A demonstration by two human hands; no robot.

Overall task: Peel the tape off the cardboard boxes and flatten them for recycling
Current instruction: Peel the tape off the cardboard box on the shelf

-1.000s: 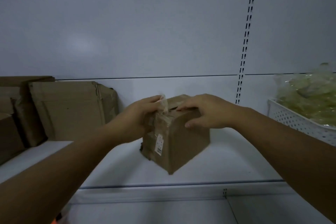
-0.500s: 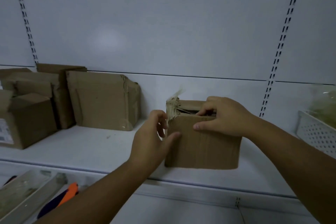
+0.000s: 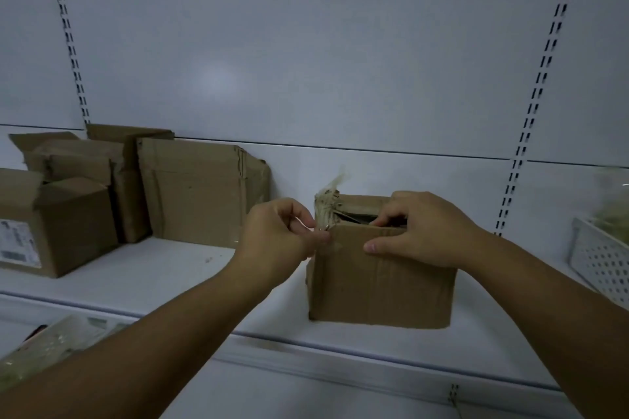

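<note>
A small brown cardboard box stands on the white shelf, right of centre. Its top flaps are slightly parted and show a dark gap. A crumpled strip of clear tape sticks up from the box's top left corner. My left hand pinches the lower end of that tape at the corner. Over the top front edge lies my right hand, thumb on the front face and fingers curled into the gap, holding the box steady.
Several other cardboard boxes stand and lean against the back wall at the left, one with a white label. At the far right sits a white perforated basket. A clear tray is below the shelf at lower left.
The box was turned from corner-on to face-on and set on the shelf. My left hand came off the box's side and now pinches the tape at the corner. The view swung left.
</note>
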